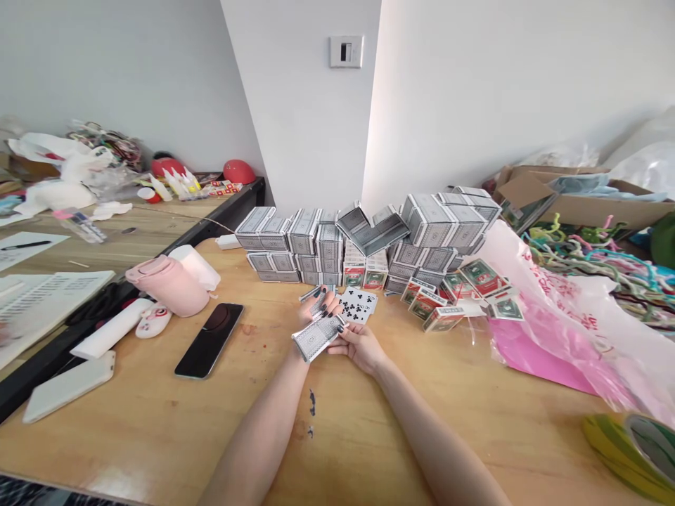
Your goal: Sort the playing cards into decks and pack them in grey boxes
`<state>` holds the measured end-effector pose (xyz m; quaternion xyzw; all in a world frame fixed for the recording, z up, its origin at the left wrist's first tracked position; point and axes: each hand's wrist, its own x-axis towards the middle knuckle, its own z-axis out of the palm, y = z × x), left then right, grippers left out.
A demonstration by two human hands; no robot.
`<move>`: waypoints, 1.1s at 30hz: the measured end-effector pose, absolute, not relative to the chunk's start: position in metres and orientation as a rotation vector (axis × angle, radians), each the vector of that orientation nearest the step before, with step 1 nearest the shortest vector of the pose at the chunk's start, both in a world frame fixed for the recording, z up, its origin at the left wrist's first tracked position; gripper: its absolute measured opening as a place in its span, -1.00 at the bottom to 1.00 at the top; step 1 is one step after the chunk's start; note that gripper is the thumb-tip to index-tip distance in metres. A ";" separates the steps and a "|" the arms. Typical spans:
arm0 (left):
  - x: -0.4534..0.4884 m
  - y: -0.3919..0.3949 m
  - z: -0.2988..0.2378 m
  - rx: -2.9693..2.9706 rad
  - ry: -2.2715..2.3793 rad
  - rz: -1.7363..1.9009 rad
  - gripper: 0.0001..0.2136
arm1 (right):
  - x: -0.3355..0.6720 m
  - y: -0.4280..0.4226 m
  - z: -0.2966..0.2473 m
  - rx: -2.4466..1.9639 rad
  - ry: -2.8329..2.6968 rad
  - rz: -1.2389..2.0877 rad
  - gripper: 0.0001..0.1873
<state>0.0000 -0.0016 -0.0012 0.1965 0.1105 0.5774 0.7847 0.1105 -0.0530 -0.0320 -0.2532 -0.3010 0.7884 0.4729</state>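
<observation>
My left hand (320,308) and my right hand (360,347) meet at the middle of the wooden table (363,414). Between them is a block of grey-backed playing cards (318,338), tilted, with my right hand under its near end. My left fingers curl over further cards at the block's far side, partly hidden. A face-up card showing black clubs (358,304) lies just beyond my hands, its lower corner tucked behind them. I cannot tell whether it rests on the table or is held.
Stacked grey card boxes (316,242) form a wall behind my hands. Loose green-and-red packs (458,295) lie to the right, beside a pink plastic bag (548,330). A black smartphone (209,341) and a pink flask (167,287) stand to the left.
</observation>
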 end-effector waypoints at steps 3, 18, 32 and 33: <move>0.001 -0.002 0.000 0.423 0.272 1.262 -0.92 | 0.113 -0.051 -0.029 -0.604 -0.698 1.895 -0.83; 0.010 -0.012 0.000 0.914 0.648 1.000 -0.68 | 0.145 -0.038 -0.023 -0.614 -0.567 1.882 -0.81; 0.008 -0.014 -0.005 0.954 0.691 0.939 -0.69 | 0.147 -0.033 -0.031 -0.743 -0.584 1.854 -0.80; 0.007 -0.013 -0.006 0.969 0.698 0.942 -0.69 | 0.147 -0.033 -0.031 -0.744 -0.585 1.852 -0.81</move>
